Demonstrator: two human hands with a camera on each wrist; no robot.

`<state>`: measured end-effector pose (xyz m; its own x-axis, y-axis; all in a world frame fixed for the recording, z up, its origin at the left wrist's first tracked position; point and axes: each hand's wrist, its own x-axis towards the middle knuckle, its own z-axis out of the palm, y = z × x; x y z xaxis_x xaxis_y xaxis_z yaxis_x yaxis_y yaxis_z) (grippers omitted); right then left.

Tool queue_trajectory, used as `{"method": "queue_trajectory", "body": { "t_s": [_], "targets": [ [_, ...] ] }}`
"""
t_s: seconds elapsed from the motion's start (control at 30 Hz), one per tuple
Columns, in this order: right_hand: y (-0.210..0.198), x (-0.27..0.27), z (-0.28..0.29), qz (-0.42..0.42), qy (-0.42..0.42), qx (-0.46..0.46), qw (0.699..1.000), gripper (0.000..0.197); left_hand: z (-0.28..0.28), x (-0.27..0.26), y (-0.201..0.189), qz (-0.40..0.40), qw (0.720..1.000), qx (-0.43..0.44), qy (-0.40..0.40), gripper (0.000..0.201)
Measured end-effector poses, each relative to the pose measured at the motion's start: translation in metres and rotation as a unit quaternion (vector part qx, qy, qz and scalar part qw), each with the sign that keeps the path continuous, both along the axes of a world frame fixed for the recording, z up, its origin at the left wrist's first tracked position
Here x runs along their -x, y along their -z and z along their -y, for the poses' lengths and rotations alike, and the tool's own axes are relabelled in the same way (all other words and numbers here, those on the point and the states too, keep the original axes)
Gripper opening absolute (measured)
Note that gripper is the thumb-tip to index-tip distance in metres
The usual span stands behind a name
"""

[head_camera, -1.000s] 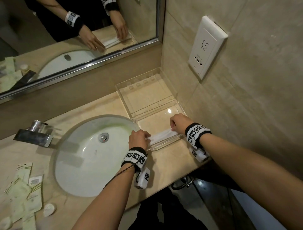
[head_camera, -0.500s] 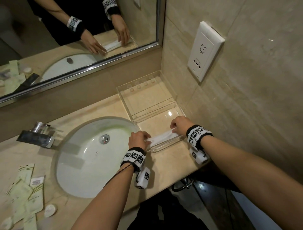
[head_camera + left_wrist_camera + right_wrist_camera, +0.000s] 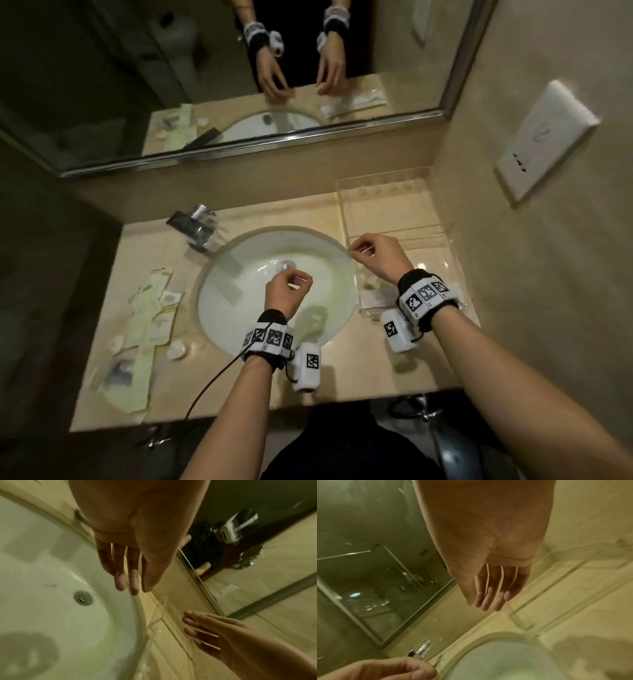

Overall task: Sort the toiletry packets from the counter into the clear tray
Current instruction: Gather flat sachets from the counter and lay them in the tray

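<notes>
Both hands hover empty, left hand (image 3: 286, 291) over the sink (image 3: 239, 274), right hand (image 3: 380, 257) by the clear tray (image 3: 442, 240), fingers loosely apart, likely between packets (image 3: 150, 318).

The sink (image 3: 239, 294) sits mid-counter (image 3: 342, 370) before me, the tap (image 3: 197, 228) behind it to the left, the mirror (image 3: 205, 85) above. Packets (image 3: 150, 315) lie left of the sink. The tray (image 3: 394, 219) stands right of it in the corner, a packet in its near end. My left hand (image 3: 286, 291) hangs over the sink; my right hand (image 3: 380, 257) over the tray's left edge.
</notes>
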<state>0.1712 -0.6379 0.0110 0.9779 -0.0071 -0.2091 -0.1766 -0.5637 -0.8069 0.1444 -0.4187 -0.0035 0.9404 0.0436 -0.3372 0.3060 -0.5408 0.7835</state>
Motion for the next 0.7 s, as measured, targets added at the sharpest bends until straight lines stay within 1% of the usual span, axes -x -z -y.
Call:
{"method": "queue_trajectory", "body": {
  "t_s": [0.1, 0.2, 0.4, 0.57, 0.7],
  "targets": [
    [-0.003, -0.011, -0.050, 0.008, -0.067, -0.025, 0.997, 0.012, -0.043, 0.020, -0.006, 0.003, 0.997, -0.012, -0.071, 0.005],
    [-0.004, -0.016, -0.102, 0.011, -0.143, -0.027, 0.989, 0.012, -0.087, 0.044, -0.010, 0.000, 0.990, -0.029, -0.137, 0.004],
    [0.001, -0.011, -0.205, -0.011, -0.257, -0.033, 0.966, 0.008, -0.173, 0.095, -0.011, -0.015, 0.961, -0.048, -0.274, 0.006],
    [0.008, 0.000, -0.283, -0.029, -0.325, -0.029, 0.945, 0.010, -0.239, 0.128, -0.002, -0.042, 0.938, -0.054, -0.340, 0.005],
    [0.020, 0.004, -0.339, -0.047, -0.347, -0.019, 0.937, 0.010, -0.287, 0.136, 0.010, -0.053, 0.927, -0.045, -0.368, 0.004]
  ]
}}
